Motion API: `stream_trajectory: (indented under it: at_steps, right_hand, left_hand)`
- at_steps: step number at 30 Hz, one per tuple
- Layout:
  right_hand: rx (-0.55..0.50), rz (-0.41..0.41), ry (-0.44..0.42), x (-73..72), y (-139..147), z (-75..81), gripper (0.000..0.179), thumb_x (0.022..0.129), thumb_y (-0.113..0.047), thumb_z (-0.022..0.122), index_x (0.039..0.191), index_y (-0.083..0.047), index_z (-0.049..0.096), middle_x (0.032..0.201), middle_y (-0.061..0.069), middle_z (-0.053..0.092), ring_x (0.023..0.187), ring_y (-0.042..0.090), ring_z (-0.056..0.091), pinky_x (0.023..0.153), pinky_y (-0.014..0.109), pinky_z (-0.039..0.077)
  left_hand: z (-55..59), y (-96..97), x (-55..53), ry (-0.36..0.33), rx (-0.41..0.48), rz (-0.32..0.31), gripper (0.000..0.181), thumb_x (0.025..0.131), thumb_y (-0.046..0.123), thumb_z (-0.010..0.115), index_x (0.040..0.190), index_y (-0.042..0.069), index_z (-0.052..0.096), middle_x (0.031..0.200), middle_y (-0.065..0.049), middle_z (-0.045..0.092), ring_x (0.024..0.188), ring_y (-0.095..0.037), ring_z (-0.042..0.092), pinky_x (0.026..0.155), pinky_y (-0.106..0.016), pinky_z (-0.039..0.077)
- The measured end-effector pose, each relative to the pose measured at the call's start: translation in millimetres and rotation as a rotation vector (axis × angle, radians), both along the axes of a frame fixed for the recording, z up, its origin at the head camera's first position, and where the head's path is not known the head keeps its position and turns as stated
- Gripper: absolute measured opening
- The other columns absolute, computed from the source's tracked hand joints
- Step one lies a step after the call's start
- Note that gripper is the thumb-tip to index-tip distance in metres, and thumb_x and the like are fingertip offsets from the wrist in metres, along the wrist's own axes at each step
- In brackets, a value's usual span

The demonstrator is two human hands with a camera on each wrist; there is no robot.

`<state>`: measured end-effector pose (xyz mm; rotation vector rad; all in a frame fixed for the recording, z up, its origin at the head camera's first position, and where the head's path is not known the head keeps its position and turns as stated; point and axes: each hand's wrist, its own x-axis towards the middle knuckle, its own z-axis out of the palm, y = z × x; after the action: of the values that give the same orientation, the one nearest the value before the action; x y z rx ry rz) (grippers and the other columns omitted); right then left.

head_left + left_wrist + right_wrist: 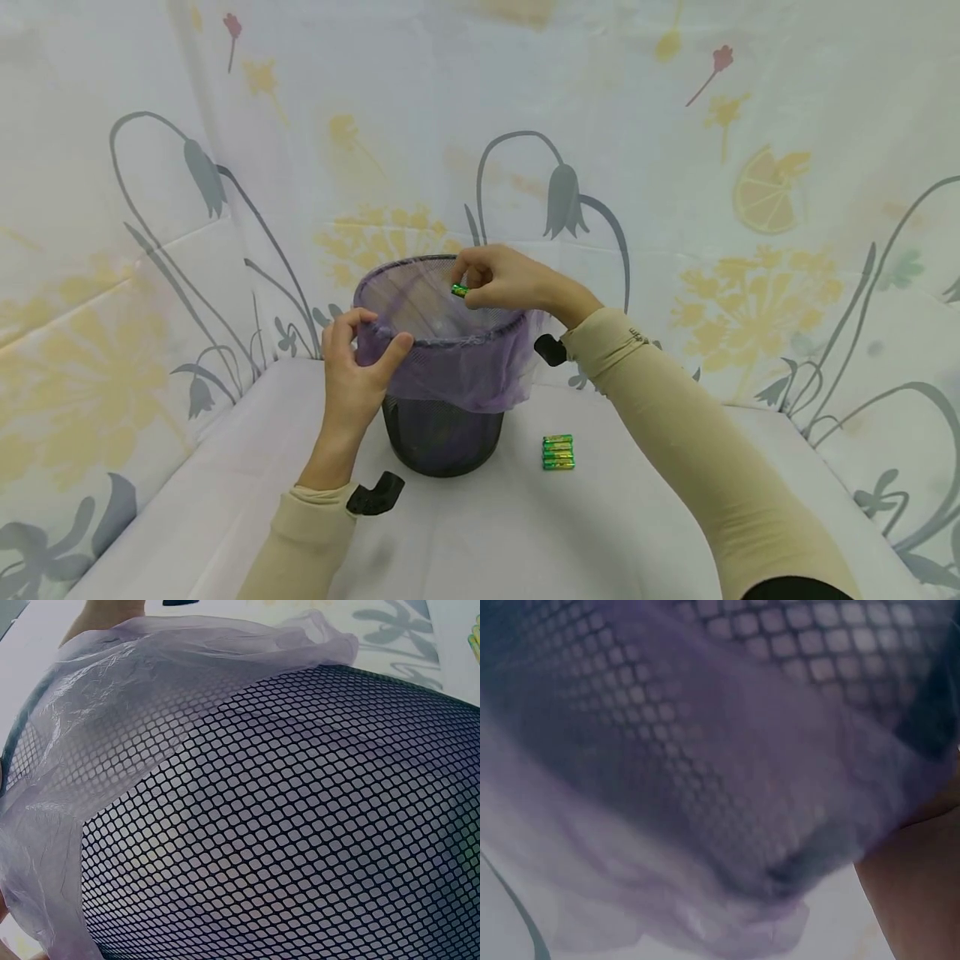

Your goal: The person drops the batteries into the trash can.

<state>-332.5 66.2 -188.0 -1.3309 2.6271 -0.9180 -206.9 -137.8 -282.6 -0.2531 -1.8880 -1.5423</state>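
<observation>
A black mesh wastebasket [442,446] stands upright on the white surface, lined with a thin purple plastic bag [461,379] folded down over its rim. My left hand [354,379] grips the rim at the near left, thumb and fingers spread along the bag's edge. Above the opening, my right hand [506,279] pinches a small green battery [459,290] between thumb and fingers. Up close in the left wrist view are the mesh wall [285,810] and the bag's loose fold [112,712]. Blurred purple plastic [780,742] over mesh fills most of the right wrist view.
Several green batteries [558,452] lie side by side in a row on the white cloth [465,542], right of the wastebasket. A white curtain with a flower print [420,108] hangs behind and at both sides.
</observation>
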Motion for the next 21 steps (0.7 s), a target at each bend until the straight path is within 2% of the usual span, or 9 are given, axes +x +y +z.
stream_trajectory:
  at_steps: [13,21]
  right_hand:
    - [0.089,-0.041,-0.052,-10.4,-19.4,-11.8,0.027,0.081,-0.014,0.059,0.107,-0.017,0.061,0.082,0.008,0.059,0.066,0.020,0.048,0.061,0.033,0.041]
    - [0.158,-0.049,0.014,-14.5,-24.1,-20.3,0.023,0.082,-0.016,0.061,0.105,-0.018,0.060,0.079,0.005,0.057,0.066,0.018,0.049,0.064,0.032,0.043]
  left_hand:
    - [1.0,1.6,-0.2,0.015,-0.004,-0.010,0.041,0.083,0.007,0.072,0.115,-0.002,0.049,0.117,-0.016,0.035,0.105,-0.020,0.034,0.084,-0.039,0.033]
    - [1.2,2.4,0.1,0.007,0.010,-0.013,0.041,0.083,0.008,0.072,0.116,-0.001,0.049,0.117,-0.016,0.034,0.106,-0.019,0.034,0.083,-0.037,0.034]
